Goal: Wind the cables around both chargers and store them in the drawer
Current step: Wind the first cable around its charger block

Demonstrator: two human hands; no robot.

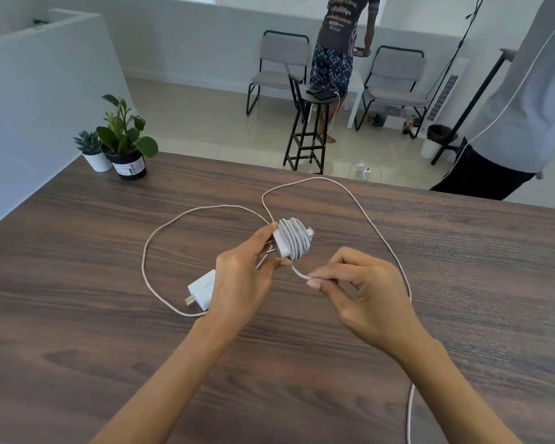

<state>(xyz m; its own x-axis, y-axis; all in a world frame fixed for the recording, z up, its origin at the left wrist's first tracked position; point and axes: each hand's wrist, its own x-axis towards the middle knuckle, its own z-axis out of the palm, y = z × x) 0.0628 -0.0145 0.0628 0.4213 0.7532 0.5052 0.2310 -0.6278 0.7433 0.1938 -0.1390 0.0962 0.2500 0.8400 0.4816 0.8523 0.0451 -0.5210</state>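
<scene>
My left hand (242, 280) grips a white charger (293, 240) above the table, with its grey-white cable wound round it in several turns. My right hand (356, 283) pinches the short loose end of that cable (300, 273) just below the charger. A second white charger (202, 291) lies flat on the wooden table (77, 283) left of my left wrist, prongs pointing left. Its long pinkish cable (359, 203) sprawls in wide loops across the table and runs off the near edge at the right. No drawer shows.
Two potted plants (122, 139) stand at the table's far left corner. A person in a white shirt (523, 100) stands at the table's far right edge. Beyond the table are a black stool (308, 129), grey chairs and another person.
</scene>
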